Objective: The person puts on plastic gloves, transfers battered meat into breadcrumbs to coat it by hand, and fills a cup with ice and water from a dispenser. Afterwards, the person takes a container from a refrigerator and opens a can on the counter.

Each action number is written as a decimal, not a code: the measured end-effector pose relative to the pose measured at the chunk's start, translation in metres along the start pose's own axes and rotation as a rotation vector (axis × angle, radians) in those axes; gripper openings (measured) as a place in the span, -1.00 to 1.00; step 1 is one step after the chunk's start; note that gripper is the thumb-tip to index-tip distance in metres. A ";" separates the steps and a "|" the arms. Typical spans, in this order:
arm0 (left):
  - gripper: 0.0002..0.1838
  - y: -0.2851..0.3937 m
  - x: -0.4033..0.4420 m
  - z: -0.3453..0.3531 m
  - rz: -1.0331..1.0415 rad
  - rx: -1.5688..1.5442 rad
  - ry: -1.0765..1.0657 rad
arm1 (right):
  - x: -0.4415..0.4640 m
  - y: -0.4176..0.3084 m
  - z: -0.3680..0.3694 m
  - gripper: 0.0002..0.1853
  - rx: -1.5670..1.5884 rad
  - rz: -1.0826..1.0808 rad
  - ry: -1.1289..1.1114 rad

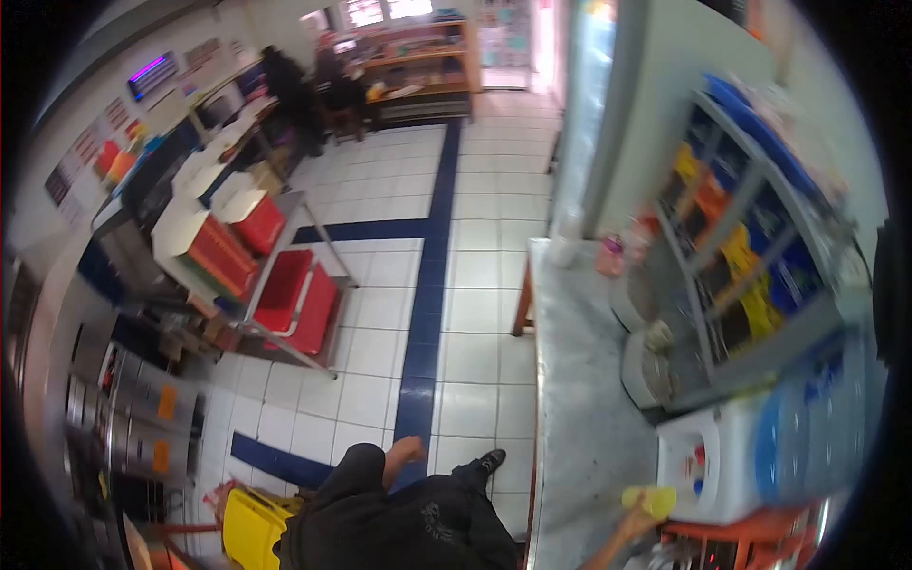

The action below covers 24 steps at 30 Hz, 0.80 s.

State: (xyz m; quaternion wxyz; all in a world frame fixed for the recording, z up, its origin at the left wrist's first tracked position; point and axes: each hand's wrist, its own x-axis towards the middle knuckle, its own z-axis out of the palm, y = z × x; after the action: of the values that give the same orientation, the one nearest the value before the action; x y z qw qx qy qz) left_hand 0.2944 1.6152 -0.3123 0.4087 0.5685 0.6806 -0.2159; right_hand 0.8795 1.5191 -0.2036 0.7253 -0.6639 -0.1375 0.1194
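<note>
My right hand [636, 522] is closed around a yellow cup [655, 499] at the lower right. The cup is just in front of a white water dispenser [717, 446], which has a red and a blue tap and a large blue water bottle [812, 432] on it. Whether the cup holds anything cannot be made out. Close to my dark-clothed body, my left hand [408, 450] hangs over the tiled floor. It is small and blurred, its fingers are not distinct, and no object shows in it.
A grey metal-topped table [579, 380] runs along my right side, with a pink bottle [610, 255] and a shelf of colourful packets [741, 247]. At left stand a cart [313, 223] with red containers and a yellow bin [252, 527]. A person [290, 95] in dark clothes is far off.
</note>
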 end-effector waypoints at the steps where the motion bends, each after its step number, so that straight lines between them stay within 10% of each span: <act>1: -0.70 -0.020 0.004 0.022 -0.008 0.113 -0.055 | -0.010 -0.002 -0.002 -0.18 -0.101 -0.054 -0.009; 3: -0.77 -0.059 0.034 0.070 0.208 0.318 -0.120 | -0.050 -0.014 -0.006 -0.16 -0.841 -0.342 0.008; 4: -0.77 -0.058 0.035 0.084 0.202 0.289 -0.081 | -0.069 0.006 -0.028 -0.21 -0.838 -0.414 -0.168; 6: -0.73 -0.009 -0.002 0.077 0.417 0.416 -0.253 | -0.159 -0.140 -0.033 -0.43 -0.509 0.229 -0.510; 10: -0.70 0.083 -0.034 0.143 0.593 0.410 -0.236 | -0.296 -0.201 -0.167 -0.52 -0.218 0.203 -0.812; 15: -0.60 0.184 -0.171 0.297 0.559 0.796 -0.759 | -0.461 -0.217 -0.398 -0.69 -0.472 0.170 0.155; 17: -0.56 0.198 -0.231 0.384 1.190 1.045 -0.895 | -0.544 -0.233 -0.474 -0.72 -0.581 0.285 0.713; 24: -0.56 0.209 -0.571 0.621 1.970 1.460 -1.304 | -0.786 -0.192 -0.603 -0.87 -0.367 0.129 1.988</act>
State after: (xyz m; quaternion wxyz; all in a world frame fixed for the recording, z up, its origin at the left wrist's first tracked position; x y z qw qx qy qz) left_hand 0.6970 0.8579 -0.1744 0.2450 0.6895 -0.5734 -0.3685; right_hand 0.3599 0.6617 -0.0929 0.3899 -0.5697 0.5486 -0.4716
